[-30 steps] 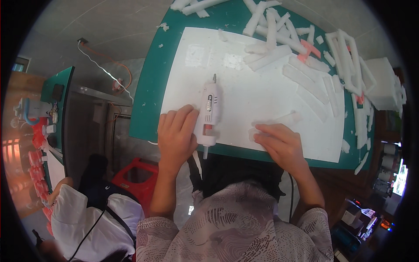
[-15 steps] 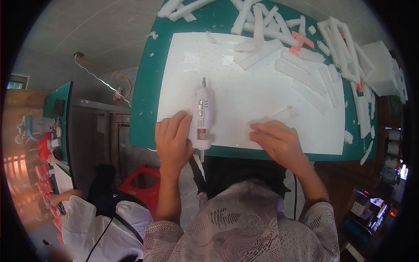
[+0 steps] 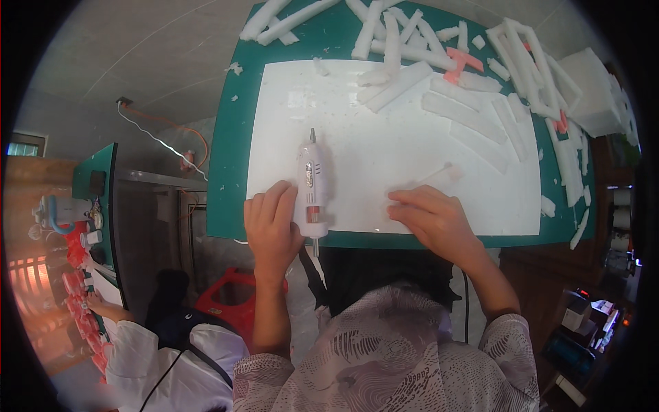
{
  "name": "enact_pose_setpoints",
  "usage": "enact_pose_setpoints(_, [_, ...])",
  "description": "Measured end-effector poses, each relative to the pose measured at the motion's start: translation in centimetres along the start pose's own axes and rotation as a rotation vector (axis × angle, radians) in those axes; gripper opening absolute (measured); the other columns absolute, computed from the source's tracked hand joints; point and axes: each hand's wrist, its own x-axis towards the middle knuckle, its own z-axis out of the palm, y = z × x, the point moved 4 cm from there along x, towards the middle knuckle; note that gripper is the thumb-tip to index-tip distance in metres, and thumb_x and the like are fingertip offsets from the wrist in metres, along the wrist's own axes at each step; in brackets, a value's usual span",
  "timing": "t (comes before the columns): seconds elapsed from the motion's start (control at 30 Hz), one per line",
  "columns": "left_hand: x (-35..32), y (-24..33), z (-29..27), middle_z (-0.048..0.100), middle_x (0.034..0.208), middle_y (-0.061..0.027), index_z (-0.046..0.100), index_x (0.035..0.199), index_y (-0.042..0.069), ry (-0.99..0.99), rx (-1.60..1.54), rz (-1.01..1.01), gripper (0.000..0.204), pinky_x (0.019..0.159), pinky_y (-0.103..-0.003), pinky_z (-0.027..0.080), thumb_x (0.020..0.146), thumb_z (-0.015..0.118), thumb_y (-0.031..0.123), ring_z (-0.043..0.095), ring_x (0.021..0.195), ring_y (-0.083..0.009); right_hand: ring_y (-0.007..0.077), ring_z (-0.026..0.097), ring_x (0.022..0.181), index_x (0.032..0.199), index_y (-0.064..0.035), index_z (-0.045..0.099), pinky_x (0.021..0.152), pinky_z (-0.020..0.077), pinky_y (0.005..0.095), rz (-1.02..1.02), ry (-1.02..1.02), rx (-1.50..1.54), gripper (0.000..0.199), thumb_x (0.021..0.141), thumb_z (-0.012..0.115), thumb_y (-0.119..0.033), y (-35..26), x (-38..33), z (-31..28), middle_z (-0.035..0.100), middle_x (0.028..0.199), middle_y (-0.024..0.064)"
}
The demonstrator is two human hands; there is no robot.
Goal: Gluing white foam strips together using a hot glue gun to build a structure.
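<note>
Glue gun (image 3: 312, 180) beside left hand (image 3: 272, 221)

It sits at the near edge of the white board (image 3: 364, 154) on the green bench (image 3: 230, 137). The left grip is curled, its hold on the gun unclear; the right hand (image 3: 434, 214) has fingers close together, contents hidden

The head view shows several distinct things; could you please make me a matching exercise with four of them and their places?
Things:
1. glue gun
2. pink T-shaped piece
3. red stool
4. white sheet

Places:
A. spread on the green tabletop
B. just right of the left hand
C. among white strips
D. below tabletop level, near the person in white

Right pairs: 1-B; 2-C; 3-D; 4-A
</note>
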Motion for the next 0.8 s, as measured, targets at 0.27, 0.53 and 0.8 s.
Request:
enact_pose_setpoints(0.27, [0.12,0.12,-0.01,0.064,0.109,-0.0099,0.063,0.107,0.000,-0.005,0.010,0.010,0.052,0.073,-0.039,0.040,0.056,0.056,-0.007,0.057,0.087,-0.0283,0.0252,0.066,0.087,0.090,-0.0047,0.070,0.071,0.0544,0.0342,-0.028,-0.014,0.016,0.012,0.078,0.071,-0.003,0.13,0.10,-0.20,0.069,0.105,0.0075])
enact_pose_setpoints(0.53, [0.12,0.19,0.04,0.063,0.109,-0.0098,0.063,0.106,0.000,0.007,0.026,0.011,0.049,0.073,-0.039,0.039,0.057,0.057,-0.008,0.056,0.086,-0.0279,0.0283,0.066,0.091,0.093,-0.0031,0.067,0.077,0.0540,0.0368,0.001,-0.016,0.117,0.012,0.082,0.071,-0.005,0.46,0.04,-0.48,0.069,0.106,0.0090])
enact_pose_setpoints(0.8, [0.22,0.28,-0.07,0.063,0.109,-0.0094,0.062,0.106,0.000,0.000,0.020,-0.002,0.049,0.074,-0.039,0.039,0.058,0.056,-0.008,0.056,0.086,-0.0280,0.0297,0.066,0.095,0.106,-0.0042,0.065,0.081,0.0536,0.0376,0.034,-0.032,0.136,0.027,0.081,0.074,-0.010,0.41,0.17,-0.54,0.068,0.110,0.0100])
